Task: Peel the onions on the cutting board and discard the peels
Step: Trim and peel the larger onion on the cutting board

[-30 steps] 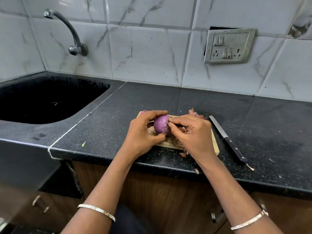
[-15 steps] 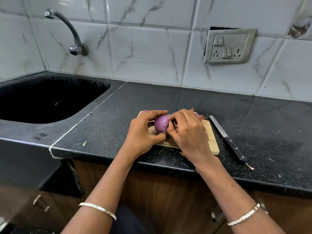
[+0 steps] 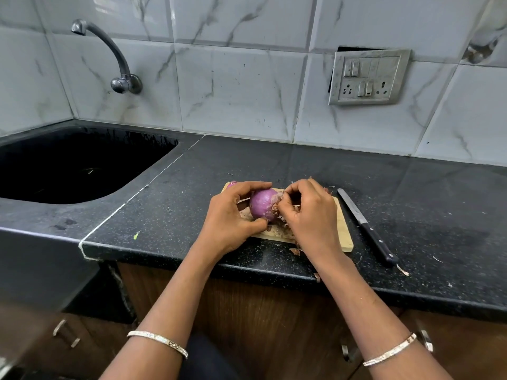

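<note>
Well left of the grip lies the black sink (image 3: 68, 165). The left hand (image 3: 227, 215) curls round the purple onion (image 3: 262, 205), fingers over its top and thumb at its near side, above the cutting board (image 3: 343, 231). A second onion (image 3: 231, 184) peeks out behind those fingers. At the held onion's right side, the right hand (image 3: 311, 215) pinches a loose peel (image 3: 276, 200). Right of both hands, a knife (image 3: 367, 229) lies beside the board.

Open dark surface (image 3: 170, 215) between sink (image 3: 68, 165) at frame left and cutting board (image 3: 338, 229) at centre, left hand (image 3: 227, 215) and right hand (image 3: 312, 215) gripping an onion (image 3: 262, 204) over the board, knife (image 3: 367, 224) lying just right of it, bare stretch beyond at right, tap (image 3: 126, 83) above sink.
</note>
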